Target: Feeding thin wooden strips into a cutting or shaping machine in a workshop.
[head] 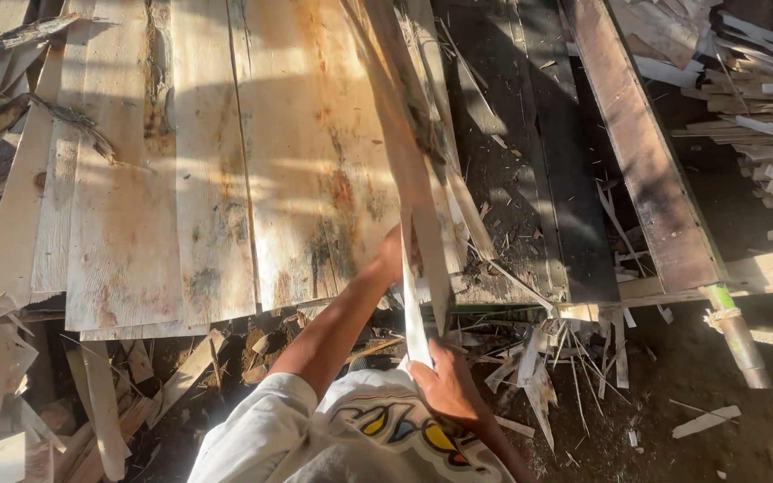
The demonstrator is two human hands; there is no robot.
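Observation:
A long thin strip of pale wood runs from the top of the view down toward me, partly split off the edge of a wide sunlit board. My left hand reaches up and grips the strip at the board's near end. My right hand is closer to my body and is closed on the strip's lower, narrower end. My white sleeve and printed shirt fill the bottom of the view.
Several wide pale boards lie side by side on a low platform. Dark planks and a reddish beam lie to the right. Splinters and offcuts litter the dirt below. A stack of scrap strips sits far right.

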